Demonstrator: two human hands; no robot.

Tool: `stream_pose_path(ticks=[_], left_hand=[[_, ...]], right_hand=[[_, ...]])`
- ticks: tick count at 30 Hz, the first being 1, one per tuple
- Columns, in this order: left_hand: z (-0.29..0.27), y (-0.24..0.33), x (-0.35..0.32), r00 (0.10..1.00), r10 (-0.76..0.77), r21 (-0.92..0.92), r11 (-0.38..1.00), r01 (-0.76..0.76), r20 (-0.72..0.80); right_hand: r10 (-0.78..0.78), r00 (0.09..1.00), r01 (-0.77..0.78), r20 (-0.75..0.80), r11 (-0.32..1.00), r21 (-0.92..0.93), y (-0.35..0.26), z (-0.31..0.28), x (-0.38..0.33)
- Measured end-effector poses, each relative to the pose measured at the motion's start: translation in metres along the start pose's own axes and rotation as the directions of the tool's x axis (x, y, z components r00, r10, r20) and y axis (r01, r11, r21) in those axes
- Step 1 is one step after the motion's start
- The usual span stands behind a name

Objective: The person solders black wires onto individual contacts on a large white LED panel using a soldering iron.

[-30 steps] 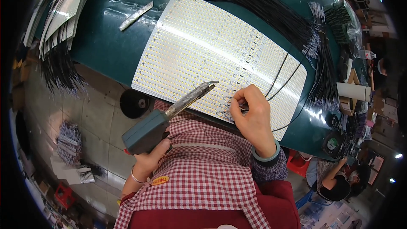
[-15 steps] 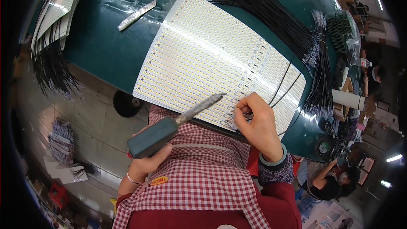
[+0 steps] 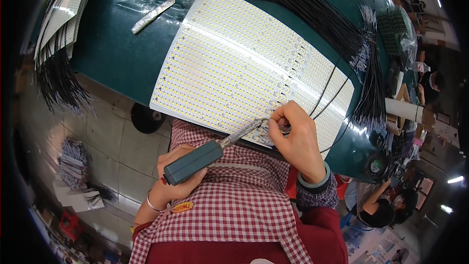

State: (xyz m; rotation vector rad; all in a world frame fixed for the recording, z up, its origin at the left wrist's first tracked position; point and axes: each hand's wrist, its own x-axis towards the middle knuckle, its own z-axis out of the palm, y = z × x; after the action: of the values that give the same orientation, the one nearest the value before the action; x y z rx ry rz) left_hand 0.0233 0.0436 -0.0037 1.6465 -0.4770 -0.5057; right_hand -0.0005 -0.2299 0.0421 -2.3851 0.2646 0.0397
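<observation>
My left hand (image 3: 181, 166) is closed around the dark green handle of a soldering iron (image 3: 194, 162). The iron's foil-wrapped barrel slants up to the right, and its tip reaches the fingertips of my right hand (image 3: 297, 134). That hand is closed in a pinch over the near edge of a stack of white LED boards (image 3: 220, 63). Thin black wires (image 3: 326, 88) run to it, and their ends are mostly hidden by the fingers. Rows of small yellowish LEDs cover the top board, with a line of dark marks near my right hand.
Long black wire bundles (image 3: 303, 10) lie beyond the boards and to their right on the green table (image 3: 112, 44). A foil-wrapped strip (image 3: 154, 14) rests at the far left. More boards with wires (image 3: 58, 44) hang at the left edge. Another person (image 3: 378, 208) sits at the lower right.
My left hand has moved right, bringing the iron's tip from above the board to my right fingertips. The right hand has shifted only slightly and stays pinched.
</observation>
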Motion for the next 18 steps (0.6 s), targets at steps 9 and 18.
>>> stream_pose_path(ticks=[9, 18], left_hand=[[-0.003, -0.005, -0.029, 0.967, -0.209, -0.215, 0.961, 0.176, -0.143], [-0.006, -0.016, -0.022, 0.925, -0.272, -0.522, 0.847, 0.099, -0.266]], right_hand=[[0.006, 1.000, -0.006, -0.017, 1.000, 0.013, 0.001, 0.002, -0.001], [-0.013, 1.000, 0.014, 0.017, 0.998, -0.065, -0.001, -0.002, 0.001]])
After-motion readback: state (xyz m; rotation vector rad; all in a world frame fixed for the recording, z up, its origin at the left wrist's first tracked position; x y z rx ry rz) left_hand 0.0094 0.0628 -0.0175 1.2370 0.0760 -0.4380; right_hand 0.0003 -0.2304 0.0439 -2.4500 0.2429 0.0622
